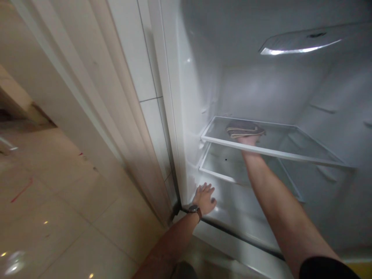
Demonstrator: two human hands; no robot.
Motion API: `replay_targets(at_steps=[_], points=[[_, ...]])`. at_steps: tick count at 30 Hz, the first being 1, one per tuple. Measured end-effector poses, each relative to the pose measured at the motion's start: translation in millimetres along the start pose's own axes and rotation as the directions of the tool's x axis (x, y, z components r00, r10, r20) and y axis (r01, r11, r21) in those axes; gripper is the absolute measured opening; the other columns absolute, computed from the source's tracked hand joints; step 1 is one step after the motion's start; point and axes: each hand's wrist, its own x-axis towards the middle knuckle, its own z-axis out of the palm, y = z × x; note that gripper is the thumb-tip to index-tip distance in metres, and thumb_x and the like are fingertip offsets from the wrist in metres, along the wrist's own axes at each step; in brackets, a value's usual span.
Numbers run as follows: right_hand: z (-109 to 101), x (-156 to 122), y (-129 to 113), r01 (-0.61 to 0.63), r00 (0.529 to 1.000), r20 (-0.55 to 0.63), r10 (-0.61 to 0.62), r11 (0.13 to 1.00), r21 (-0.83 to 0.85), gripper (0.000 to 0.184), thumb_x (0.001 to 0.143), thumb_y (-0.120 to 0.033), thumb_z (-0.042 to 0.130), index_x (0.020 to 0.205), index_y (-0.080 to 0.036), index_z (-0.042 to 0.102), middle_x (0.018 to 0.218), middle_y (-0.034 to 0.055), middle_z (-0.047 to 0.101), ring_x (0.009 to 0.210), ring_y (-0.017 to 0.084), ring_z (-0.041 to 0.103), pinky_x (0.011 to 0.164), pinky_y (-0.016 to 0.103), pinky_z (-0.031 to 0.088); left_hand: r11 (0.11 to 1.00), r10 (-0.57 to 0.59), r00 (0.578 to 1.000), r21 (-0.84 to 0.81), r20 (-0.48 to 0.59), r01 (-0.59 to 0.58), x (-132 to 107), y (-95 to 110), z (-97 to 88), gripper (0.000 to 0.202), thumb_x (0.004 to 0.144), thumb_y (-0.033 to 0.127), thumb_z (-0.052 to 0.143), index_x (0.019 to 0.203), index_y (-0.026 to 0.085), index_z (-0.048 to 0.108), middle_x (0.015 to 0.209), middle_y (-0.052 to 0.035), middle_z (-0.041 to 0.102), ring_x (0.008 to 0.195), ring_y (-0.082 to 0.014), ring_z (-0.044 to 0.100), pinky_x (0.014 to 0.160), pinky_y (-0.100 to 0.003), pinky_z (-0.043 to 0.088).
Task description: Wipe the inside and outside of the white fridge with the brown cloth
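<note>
A folded grey cloth (244, 128) lies on the upper glass shelf (279, 152) of an open, lit fridge, at 3 o'clock from the frame's centre; the right hand (248, 140) meets its near edge, fingers hidden by the cloth, so I cannot tell whether they grip it or press flat. At 7 o'clock from the cloth, the left hand (204, 198), wearing a wristwatch (194, 209), rests palm-down with fingers slightly spread on the fridge's lower inner wall (192, 170). A lower shelf (217, 176) at 6 o'clock carries a dark speck (226, 159); it looks not yet wiped. How much of the upper shelf is clean cannot be judged. Glossy floor tiles (58, 201) lie at 8 o'clock.
</note>
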Motion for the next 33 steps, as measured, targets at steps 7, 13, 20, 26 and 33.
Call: replay_targets(at_steps=[7,13,20,26,33], points=[[-27.2,34.0,87.9,0.212,0.961,0.259,-0.092,0.847,-0.487,0.046,0.097,-0.049,0.025,0.093,-0.027,0.065,0.087,0.0005,0.074,0.092,0.015,0.069,0.090,0.042,0.060,1.000,0.012,1.000,-0.011,0.002,-0.012,0.5,-4.8,3.5,0.067,0.088,0.044,0.051,0.152,0.026,0.049,0.164,-0.0060,0.038,0.156,-0.0304,0.022,0.129,-0.054,0.014],[-42.8,11.7,89.9,0.228,0.946,0.319,-0.051,0.806,-0.546,0.047,0.095,-0.053,0.030,0.095,-0.024,0.068,0.085,0.0011,0.072,0.091,0.019,0.068,0.090,0.045,0.059,1.000,-0.004,1.000,0.007,-0.004,0.004,3.1,-6.0,7.7,0.065,0.088,0.042,0.049,0.151,0.026,0.049,0.165,-0.0041,0.036,0.157,-0.0280,0.020,0.129,-0.053,0.013],[-65.7,-75.4,85.6,0.103,0.939,0.301,0.165,0.702,-0.705,0.057,0.091,-0.065,0.038,0.103,-0.022,0.072,0.102,0.0080,0.076,0.106,0.028,0.067,0.100,0.058,0.051,0.999,0.000,1.000,0.042,-0.010,0.000,5.5,-6.1,8.9,0.064,0.090,0.043,0.050,0.152,0.025,0.049,0.164,-0.0049,0.039,0.155,-0.0296,0.023,0.127,-0.053,0.016],[-52.4,-112.8,32.0,0.030,0.970,0.218,0.110,0.832,-0.554,0.048,0.095,-0.052,0.035,0.101,-0.022,0.073,0.104,0.0075,0.077,0.110,0.029,0.067,0.101,0.060,0.051,0.997,0.002,1.000,0.082,-0.024,0.000,5.4,-5.2,8.7,0.060,0.091,0.040,0.050,0.150,0.028,0.050,0.164,-0.0023,0.039,0.155,-0.0274,0.025,0.127,-0.052,0.018],[-19.0,-129.7,-78.9,0.340,0.922,0.330,-0.201,0.830,-0.442,0.040,0.095,-0.045,0.037,0.097,-0.027,0.073,0.097,0.0044,0.076,0.103,0.025,0.070,0.097,0.062,0.053,0.997,0.001,1.000,0.071,-0.027,0.001,5.7,-6.2,9.5,0.064,0.089,0.039,0.050,0.151,0.027,0.049,0.164,-0.0020,0.040,0.155,-0.0262,0.025,0.128,-0.050,0.017]])
